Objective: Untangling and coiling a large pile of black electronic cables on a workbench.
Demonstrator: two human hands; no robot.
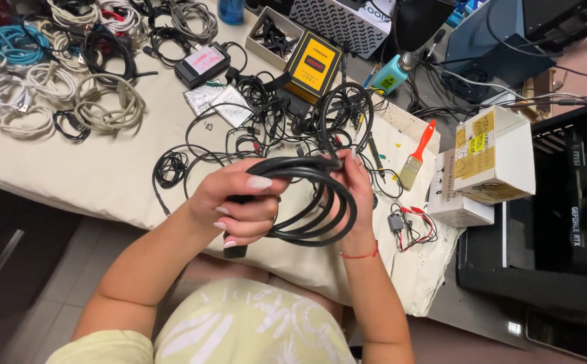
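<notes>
Both hands grip one coiled black cable [310,202]: left hand [239,205] fingers wrapped at nine o'clock, right hand [355,192] pinching three o'clock. Likely springy, light; hold bundled loops.

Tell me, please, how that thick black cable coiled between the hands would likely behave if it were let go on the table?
The black cable holds broad, even loops between the left hand and right hand, so it is probably fairly stiff and springy. Released, its coil would likely loosen and spread. Its thickness suggests some weight, so it should hardly slide on the cloth-covered table.
</notes>
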